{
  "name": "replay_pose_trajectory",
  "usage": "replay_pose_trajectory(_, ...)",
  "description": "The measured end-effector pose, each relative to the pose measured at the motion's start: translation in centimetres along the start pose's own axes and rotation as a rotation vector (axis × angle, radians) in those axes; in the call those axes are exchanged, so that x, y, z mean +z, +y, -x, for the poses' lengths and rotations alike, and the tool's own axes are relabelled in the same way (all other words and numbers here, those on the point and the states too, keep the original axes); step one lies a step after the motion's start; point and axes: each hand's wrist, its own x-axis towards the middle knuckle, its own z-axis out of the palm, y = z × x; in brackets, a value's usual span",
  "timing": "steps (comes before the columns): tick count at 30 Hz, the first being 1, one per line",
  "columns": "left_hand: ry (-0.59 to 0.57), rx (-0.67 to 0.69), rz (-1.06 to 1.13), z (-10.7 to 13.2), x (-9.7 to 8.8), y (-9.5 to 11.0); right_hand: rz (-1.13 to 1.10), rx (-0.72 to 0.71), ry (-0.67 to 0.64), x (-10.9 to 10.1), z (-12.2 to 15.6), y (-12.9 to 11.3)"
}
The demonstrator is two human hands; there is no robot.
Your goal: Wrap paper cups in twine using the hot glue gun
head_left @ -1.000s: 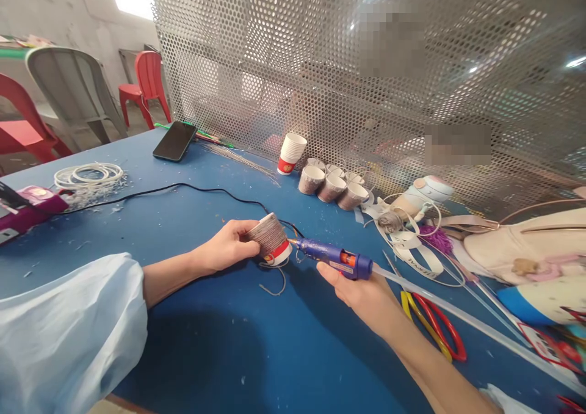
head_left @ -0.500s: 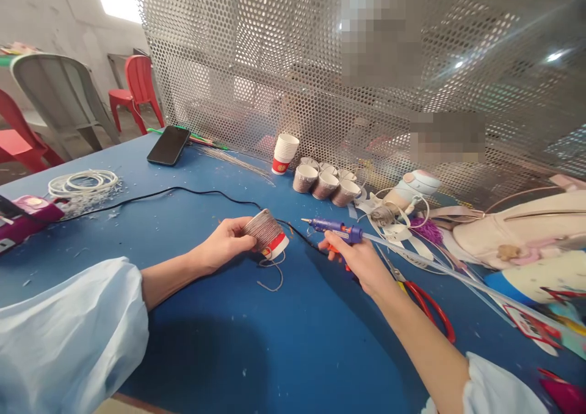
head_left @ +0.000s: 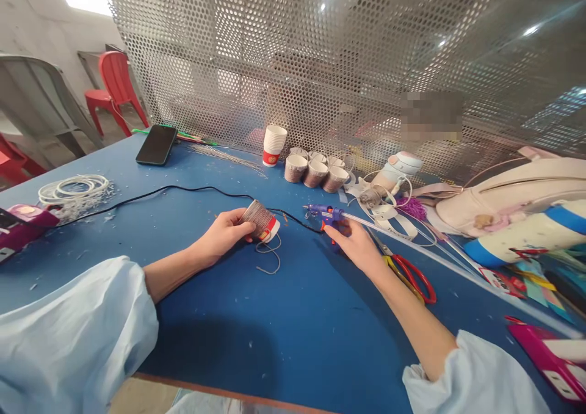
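Observation:
My left hand (head_left: pixel 231 234) is closed around a paper cup (head_left: pixel 260 221) lying tilted on its side. Grey-brown cord is wound around most of the cup, and red and white paper shows towards its rim. From there a loose end of cord (head_left: pixel 273 258) hangs down over the blue table. My right hand (head_left: pixel 352 240) grips a blue hot glue gun (head_left: pixel 323 211) with an orange trigger, its nozzle turned left. A long clear glue stick (head_left: pixel 394 234) runs out of the gun's back. Red-handled scissors (head_left: pixel 409 273) lie beside my right forearm.
Several cord-wrapped cups (head_left: pixel 315 171) stand near the perforated metal screen (head_left: pixel 229 66), beside a stack of paper cups (head_left: pixel 274 142). A phone (head_left: pixel 156 144), a white coil (head_left: pixel 73 187) and a black cable (head_left: pixel 183 188) lie leftward. A bottle (head_left: pixel 517 237) and bag (head_left: pixel 513 188) crowd the right.
My right hand has shifted its hold on the glue gun, with fingers now higher behind it. The cup stays in my left hand. The view has shifted slightly right and down.

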Motion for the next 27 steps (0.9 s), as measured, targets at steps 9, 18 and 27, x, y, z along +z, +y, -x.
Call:
replay_pose_trajectory(9, 0.013, 0.134, -0.243, 1.4, 1.0, 0.2, -0.512, 0.037, -0.114, -0.6, 7.4, -3.3)
replay_pose_trajectory(18, 0.061, 0.311, -0.47, 2.3, 1.8, 0.6, 0.008, -0.672, 0.058, 4.3, 6.2, -7.1)
replay_pose_trajectory(27, 0.058, 0.323, -0.518, 2.3, 2.0, 0.4, 0.146, -0.802, 0.168, 5.2, 5.0, -7.1)
